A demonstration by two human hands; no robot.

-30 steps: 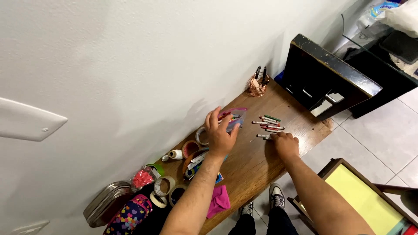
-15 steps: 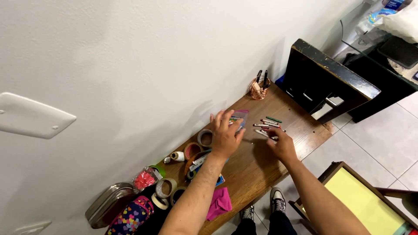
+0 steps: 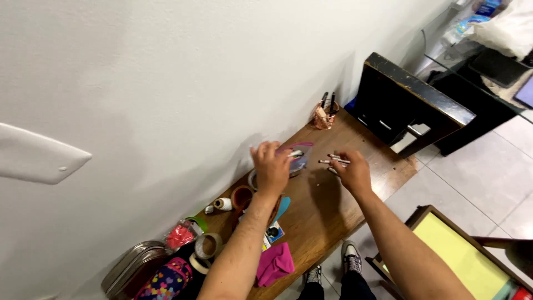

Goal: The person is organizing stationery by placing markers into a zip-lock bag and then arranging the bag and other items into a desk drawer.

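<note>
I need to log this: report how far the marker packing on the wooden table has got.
Done: some markers already show inside the clear pouch that the left hand steadies. In hand: the right hand rests on the loose markers beside the pouch; whether its fingers grip one is hard to tell. Left: several markers lie on the wooden table, outside the pouch.

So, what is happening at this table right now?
A person stands at a wooden table against a white wall. The left hand holds a clear plastic pouch, and the right hand rests on a cluster of markers beside it. Tape rolls, a pink cloth and a copper pen cup also sit there.
</note>
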